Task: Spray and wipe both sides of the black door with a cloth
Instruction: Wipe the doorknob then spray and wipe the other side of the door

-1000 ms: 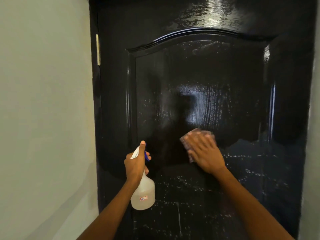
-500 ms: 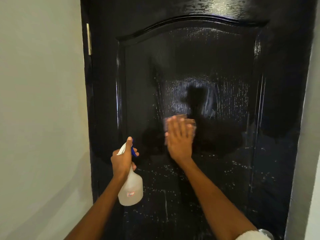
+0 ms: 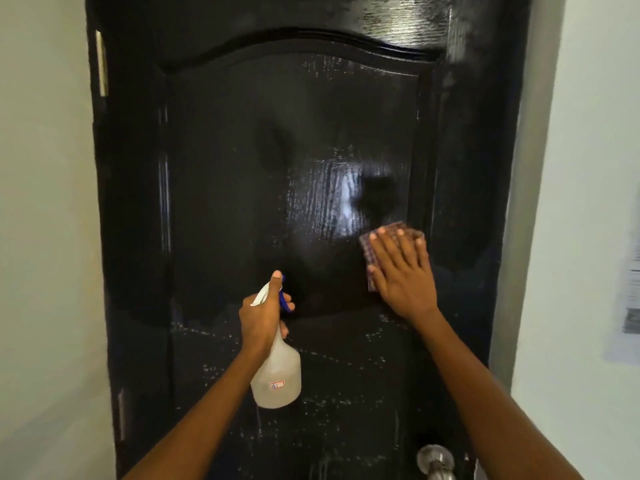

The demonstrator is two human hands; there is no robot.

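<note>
Door (image 3: 242,168), black and glossy, is seen filling the middle of the view, with an arched raised panel on its face. Droplets and streaks of spray are noted across the panel's lower part and on the door below it; a bright wet sheen is recorded on the panel just above the cloth.

Cloth (image 3: 372,249), chequered in reddish tones, is pressed flat against the door at the right edge of the raised panel, beside the moulding. It is covered for the most part by the right hand (image 3: 403,271), which is laid open, palm to the door, fingers spread and pointing upward; only the cloth's upper and left margins are exposed.

Spray bottle (image 3: 277,372), translucent with a white head and blue trigger, is held upright in front of the door, lower than the cloth and to its left. A small white label with red edging is seen on its body. The left hand (image 3: 261,320) is closed around the bottle's neck, with the thumb raised along the head.

Round metal door knob (image 3: 435,460) is recorded at the door's lower right. Two hinges are visible along the door's left edge. Pale walls flank the door on both sides, and a sheet of paper (image 3: 628,289) is fixed to the wall right of the door; its print is too blurred to read.
</note>
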